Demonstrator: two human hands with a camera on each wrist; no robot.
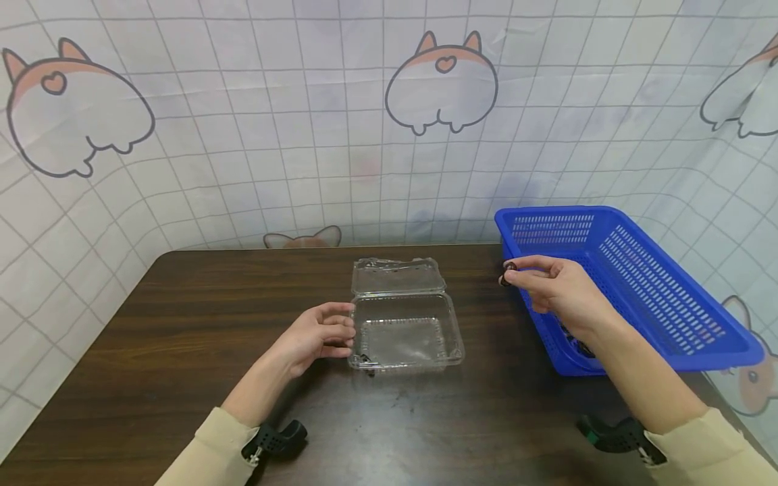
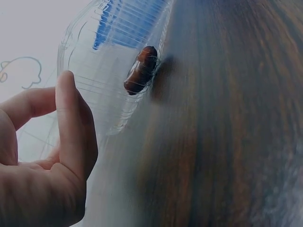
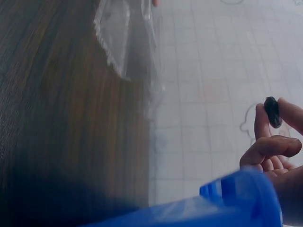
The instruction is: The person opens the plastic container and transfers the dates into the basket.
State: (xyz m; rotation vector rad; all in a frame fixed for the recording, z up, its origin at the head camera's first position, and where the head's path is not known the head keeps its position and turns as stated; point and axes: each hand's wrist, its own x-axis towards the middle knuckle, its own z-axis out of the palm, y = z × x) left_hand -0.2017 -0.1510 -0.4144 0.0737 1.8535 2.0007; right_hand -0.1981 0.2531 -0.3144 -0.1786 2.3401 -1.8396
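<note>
On the table stands a clear plastic clamshell box (image 1: 404, 341), its lid (image 1: 398, 277) folded back. One dark brown, glossy date (image 2: 141, 71) lies inside at the near left corner. Beside the box's left wall is my left hand (image 1: 316, 337), its loosely bent fingers at the rim and not wrapped round it. My right hand (image 1: 562, 290) pinches another dark date (image 1: 508, 273) between thumb and fingertips, above the left edge of a blue basket (image 1: 675, 290). The right wrist view also shows this pinched date (image 3: 272, 112).
More dark dates (image 1: 577, 343) lie in the basket's near left part, partly hidden by the right forearm. The dark wooden table (image 1: 200, 324) reaches back to a wall covering (image 1: 316, 135) with a grid and cartoon animals. Black wrist straps (image 1: 276, 439) are on both arms.
</note>
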